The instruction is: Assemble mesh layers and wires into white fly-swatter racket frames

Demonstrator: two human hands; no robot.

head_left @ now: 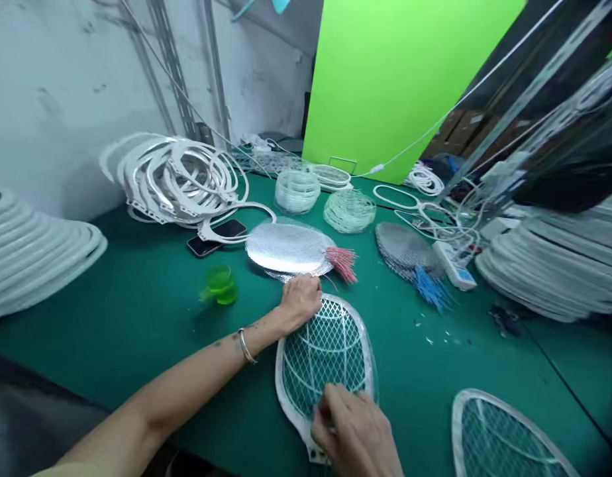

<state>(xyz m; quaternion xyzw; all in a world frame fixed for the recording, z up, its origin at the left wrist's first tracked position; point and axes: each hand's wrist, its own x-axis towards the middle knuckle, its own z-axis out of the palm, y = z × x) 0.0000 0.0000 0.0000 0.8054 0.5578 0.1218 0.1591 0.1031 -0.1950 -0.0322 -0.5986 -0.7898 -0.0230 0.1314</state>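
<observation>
A white racket-shaped frame with a wire mesh grid lies flat on the green table in front of me. My left hand presses on its far rim, fingers curled over the edge. My right hand grips the near narrow end of the frame, fingers closed on it. Just beyond my left hand lies a stack of silver mesh discs with red wires.
A second meshed frame lies at the lower right. Stacks of white frames stand at the back left, far left and right. A phone, a green cup, mesh with blue wires and a power strip are nearby.
</observation>
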